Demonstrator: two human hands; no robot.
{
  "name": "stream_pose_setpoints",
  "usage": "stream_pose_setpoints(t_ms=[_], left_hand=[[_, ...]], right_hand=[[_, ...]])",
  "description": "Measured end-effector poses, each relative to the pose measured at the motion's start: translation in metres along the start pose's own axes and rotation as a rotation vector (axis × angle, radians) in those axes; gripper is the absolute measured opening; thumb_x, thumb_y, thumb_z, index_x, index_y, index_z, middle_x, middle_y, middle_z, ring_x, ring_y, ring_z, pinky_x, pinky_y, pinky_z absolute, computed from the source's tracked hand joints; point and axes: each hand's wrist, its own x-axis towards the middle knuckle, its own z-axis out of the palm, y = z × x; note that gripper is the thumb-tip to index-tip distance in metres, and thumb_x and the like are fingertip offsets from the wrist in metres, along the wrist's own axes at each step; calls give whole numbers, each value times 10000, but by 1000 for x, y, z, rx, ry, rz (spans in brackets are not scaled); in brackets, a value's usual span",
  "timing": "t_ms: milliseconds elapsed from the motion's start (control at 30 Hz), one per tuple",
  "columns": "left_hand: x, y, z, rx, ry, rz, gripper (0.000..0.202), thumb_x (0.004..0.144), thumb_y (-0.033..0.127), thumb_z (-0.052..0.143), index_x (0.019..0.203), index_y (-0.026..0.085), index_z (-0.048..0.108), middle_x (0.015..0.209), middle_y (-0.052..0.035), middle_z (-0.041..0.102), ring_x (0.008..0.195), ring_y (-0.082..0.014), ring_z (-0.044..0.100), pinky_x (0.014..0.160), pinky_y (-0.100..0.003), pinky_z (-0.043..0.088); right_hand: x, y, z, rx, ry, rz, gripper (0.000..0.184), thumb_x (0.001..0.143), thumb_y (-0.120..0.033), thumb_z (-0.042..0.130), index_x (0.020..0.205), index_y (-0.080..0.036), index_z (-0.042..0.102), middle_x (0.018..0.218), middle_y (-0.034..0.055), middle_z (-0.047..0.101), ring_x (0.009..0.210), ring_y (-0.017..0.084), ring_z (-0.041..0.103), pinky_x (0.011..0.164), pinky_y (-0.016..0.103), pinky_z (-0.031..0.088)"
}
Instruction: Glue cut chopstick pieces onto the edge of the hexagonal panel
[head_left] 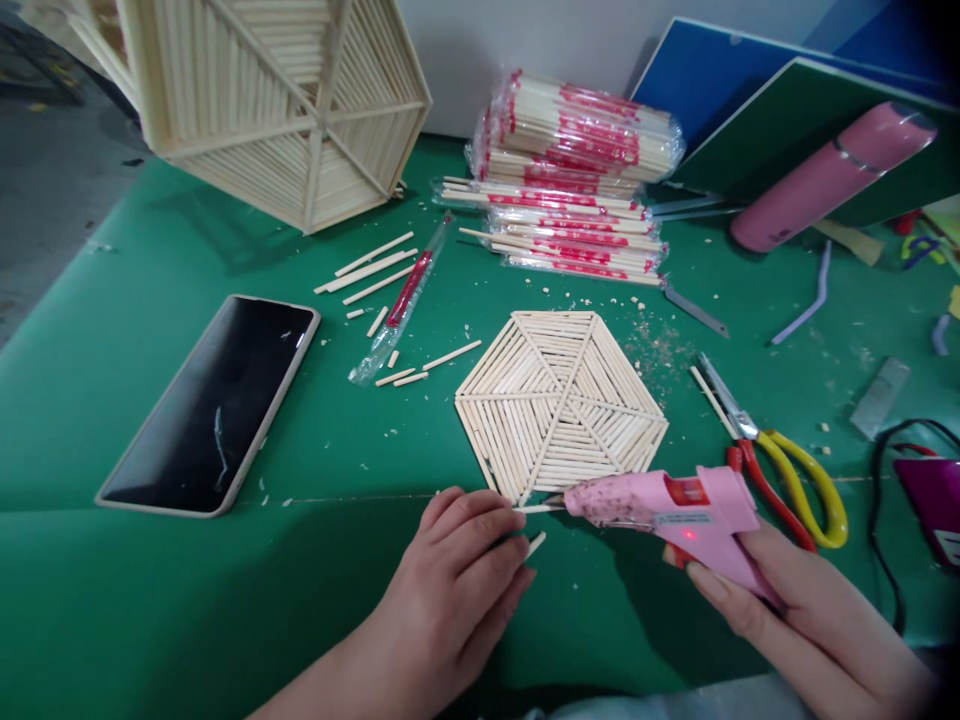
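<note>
My left hand is closed around short pieces of wooden stick; one piece sticks out level from the fingertips, another shows lower down. In my right hand is a pink glue gun with a small red light on its side. Its nozzle points left and meets the end of the upper stick piece, as far as I can tell. Just beyond both hands a hexagonal panel of wooden sticks lies flat, its spokes crossing at the middle. The glue gun partly overlaps the panel's near edge.
A larger stick frame stands at the back left. Wrapped chopstick packs are piled behind the panel. A phone lies left, cut sticks near it. Scissors, a blade and a pink bottle are right.
</note>
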Motion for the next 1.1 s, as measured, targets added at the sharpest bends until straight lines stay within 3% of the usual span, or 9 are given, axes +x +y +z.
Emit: stream_pose_setpoints(t_ms=[300,533,700,933,1000,1100], left_hand=[[2,0,-1,15,-5,2,174,822,141,502,959,194,595,975,-66,650,1001,-199,550,938,-418,371],[0,-1,0,-4,-6,-3,179,810,119,520,959,185,594,995,-61,642,1014,-193,534,952,-412,350],[1,0,-1,1,-14,-2,184,806,117,523,961,187,595,983,-61,639,1007,-193,538,944,-401,361],[1,0,-1,-14,-23,-1,192,808,107,518,970,182,588,999,-62,632,1018,-195,528,950,-409,351],[1,-1,-1,-13,-22,1,199,808,106,517,978,183,587,1003,-62,631,1019,-196,527,952,-413,350],[2,-2,0,-15,-22,1,195,809,110,516,975,181,589,1002,-65,630,1014,-200,528,944,-415,356]], right_hand=[[-1,4,0,-6,13,-46,375,803,-430,494,1134,-255,511,893,38,634,795,197,603,733,277,510],[2,-4,-2,50,-64,-78,223,831,-389,453,992,-255,528,706,3,598,605,153,574,612,234,509],[-3,3,0,1,-48,-20,339,827,-406,474,1133,-261,465,857,17,607,750,171,591,642,227,495],[-2,3,-6,-36,-152,-62,374,850,-350,461,1208,-264,402,894,30,609,791,178,603,665,234,501],[-1,1,-8,-45,-145,-70,340,844,-342,475,1171,-259,429,911,31,607,816,182,601,705,243,500],[6,-6,-7,27,-123,-106,196,855,-331,446,1019,-233,487,791,9,609,662,146,594,621,220,505]])
